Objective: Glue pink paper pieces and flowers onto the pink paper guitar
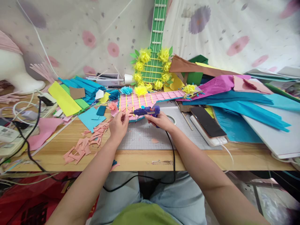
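Observation:
My right hand (160,121) grips a purple hot glue gun (146,111), its nozzle pointing left over the body of a pink paper guitar (150,99) with yellow strings. My left hand (119,124) is closed in a pinch just left of the nozzle, holding a small pink paper piece against the guitar's edge. The gun's black cord (172,156) runs down off the table's front edge. A grey cutting mat (145,136) lies under both hands.
Pink paper scraps (85,143) litter the wooden table at left. A green paper guitar with yellow flowers (154,59) stands behind. A phone (207,122) lies at right, beside teal and magenta paper sheets (236,103). Cables and a power strip (14,131) sit far left.

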A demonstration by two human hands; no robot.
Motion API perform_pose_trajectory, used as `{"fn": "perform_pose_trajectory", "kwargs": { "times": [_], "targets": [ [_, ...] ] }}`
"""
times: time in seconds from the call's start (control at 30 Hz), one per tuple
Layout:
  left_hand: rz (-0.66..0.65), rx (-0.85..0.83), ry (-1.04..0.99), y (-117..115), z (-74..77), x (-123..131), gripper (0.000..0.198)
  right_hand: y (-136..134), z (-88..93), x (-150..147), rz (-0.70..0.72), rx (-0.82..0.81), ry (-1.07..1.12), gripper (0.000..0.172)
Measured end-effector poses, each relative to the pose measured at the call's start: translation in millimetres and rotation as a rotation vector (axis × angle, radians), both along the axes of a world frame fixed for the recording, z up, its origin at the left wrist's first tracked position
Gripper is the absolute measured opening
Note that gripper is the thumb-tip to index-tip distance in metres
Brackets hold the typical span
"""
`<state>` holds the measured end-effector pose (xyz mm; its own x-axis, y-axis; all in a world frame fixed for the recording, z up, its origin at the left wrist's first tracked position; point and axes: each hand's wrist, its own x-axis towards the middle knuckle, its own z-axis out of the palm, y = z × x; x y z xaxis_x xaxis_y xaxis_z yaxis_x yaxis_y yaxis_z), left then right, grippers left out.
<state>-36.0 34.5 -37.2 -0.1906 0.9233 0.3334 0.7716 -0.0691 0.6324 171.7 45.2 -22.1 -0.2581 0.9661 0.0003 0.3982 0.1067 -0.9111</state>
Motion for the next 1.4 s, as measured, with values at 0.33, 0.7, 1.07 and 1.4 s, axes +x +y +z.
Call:
{"fn": "perform_pose_trajectory", "kwargs": {
  "times": [0.33, 0.7, 1.07, 1.4],
  "targets": [
    [-0.009, 0.05, 0.013, 1.4, -2.2, 0.1, 0.019, -1.0, -1.5, -3.1, 0.011, -0.01, 0.032, 0.048],
    [-0.042, 0.095, 0.036, -1.1, 0.4, 0.5, 0.018, -2.7, -0.2, -5.2, 0.01, 0.012, 0.058, 0.049],
    [-0.043, 0.091, -0.041, 0.6, -0.5, 0.1, 0.02, 0.7, -0.7, -3.9, -0.013, 0.042, 0.292, 0.051],
    [-0.034, 0.098, -0.129, 1.6, -0.6, -1.4, 0.026, -0.7, -0.9, -1.4, 0.038, 0.025, 0.083, 0.048]
  ]
}}
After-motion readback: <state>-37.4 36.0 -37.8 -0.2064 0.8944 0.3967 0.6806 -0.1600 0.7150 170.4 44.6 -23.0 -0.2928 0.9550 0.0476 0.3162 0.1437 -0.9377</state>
